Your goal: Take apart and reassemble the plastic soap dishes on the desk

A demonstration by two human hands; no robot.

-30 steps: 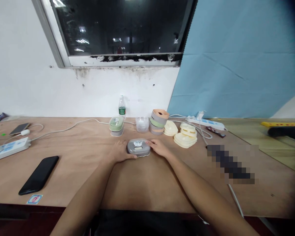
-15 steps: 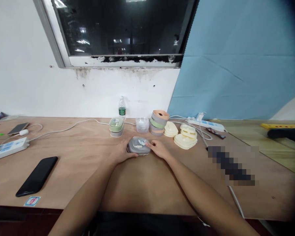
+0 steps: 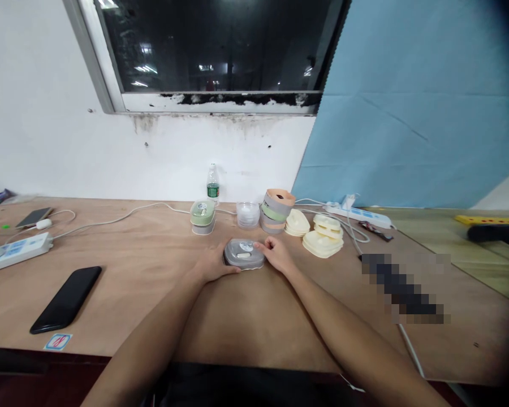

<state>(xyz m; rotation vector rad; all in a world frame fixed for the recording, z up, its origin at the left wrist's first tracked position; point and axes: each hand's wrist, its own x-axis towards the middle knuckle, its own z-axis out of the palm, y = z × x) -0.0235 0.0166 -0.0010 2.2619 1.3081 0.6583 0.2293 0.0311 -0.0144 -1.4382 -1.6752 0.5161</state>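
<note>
A small grey food container (image 3: 242, 260) with a clear lid and a round white sticker sits on the wooden table in front of me. My left hand (image 3: 213, 264) curls around its left side, thumb along the near edge. At the right end, my right hand (image 3: 277, 254) has its thumb on the lid's edge and its fingers bent; their tips are partly hidden. Behind it stand two stacked containers, green over grey (image 3: 202, 216), a pile of clear plastic pieces (image 3: 248, 216), a leaning stack of coloured bands (image 3: 276, 211) and piles of cream plastic parts (image 3: 323, 243).
A black phone (image 3: 66, 299) lies at the left, near a power strip (image 3: 19, 252). By the wall stands a plastic bottle (image 3: 212, 185). Another power strip (image 3: 360, 215) and its cables run along the back right. A dark blurred-out object (image 3: 401, 288) lies at the right.
My right thumb has slid slightly outward toward the lid's right edge. My left hand keeps its hold on the container. The whole view has shifted a little.
</note>
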